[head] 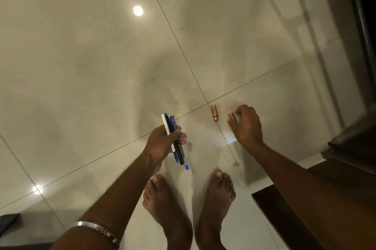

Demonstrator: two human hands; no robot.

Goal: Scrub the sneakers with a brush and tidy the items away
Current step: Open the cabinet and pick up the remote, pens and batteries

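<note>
No sneakers or brush are in view; what lies before me are pens and two copper-coloured cylinders. My left hand (162,142), at lower centre, grips a bundle of pens (175,141), fingers curled round them, one white, one dark, one blue. My right hand (247,125), right of centre, reaches down with curled fingers, thumb and forefinger pinching a small copper cylinder (231,116) at the floor. A longer copper cylinder (213,113) lies just left of it on a tile joint. The floor (91,56) is glossy pale tile mirroring ceiling lights. My bare feet (220,190) stand below. Dark furniture (345,168) edges the right. My left wrist's metal bangle (95,228) is engraved; the lettering ends in "RAM".
</note>
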